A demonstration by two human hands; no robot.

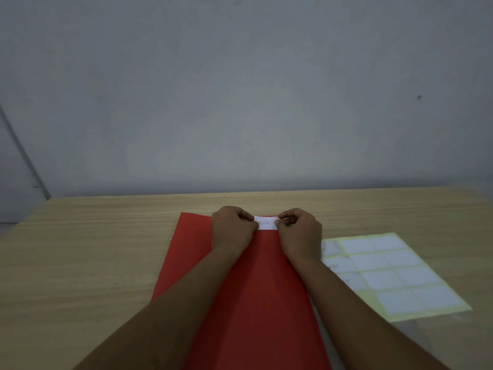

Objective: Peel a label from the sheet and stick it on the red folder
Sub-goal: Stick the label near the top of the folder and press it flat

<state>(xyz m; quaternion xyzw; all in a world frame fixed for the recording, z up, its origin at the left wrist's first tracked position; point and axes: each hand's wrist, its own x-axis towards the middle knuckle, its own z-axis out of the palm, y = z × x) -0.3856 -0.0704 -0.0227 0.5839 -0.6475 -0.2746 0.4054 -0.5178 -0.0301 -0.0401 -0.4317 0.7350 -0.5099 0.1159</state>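
A red folder (pixel 261 284) lies lengthwise on the wooden table in front of me. A small white label (pixel 266 223) with handwriting sits at the folder's far edge. My left hand (pixel 231 227) pinches the label's left end and my right hand (pixel 300 231) pinches its right end. Whether the label is pressed flat on the folder or held just above it I cannot tell. The label sheet (pixel 392 273), yellowish with several white labels, lies flat to the right of the folder.
The wooden table (pixel 93 249) runs to a grey wall (pixel 240 89) just behind the folder. A clear plastic sleeve (pixel 440 335) shows under the near edge of the label sheet.
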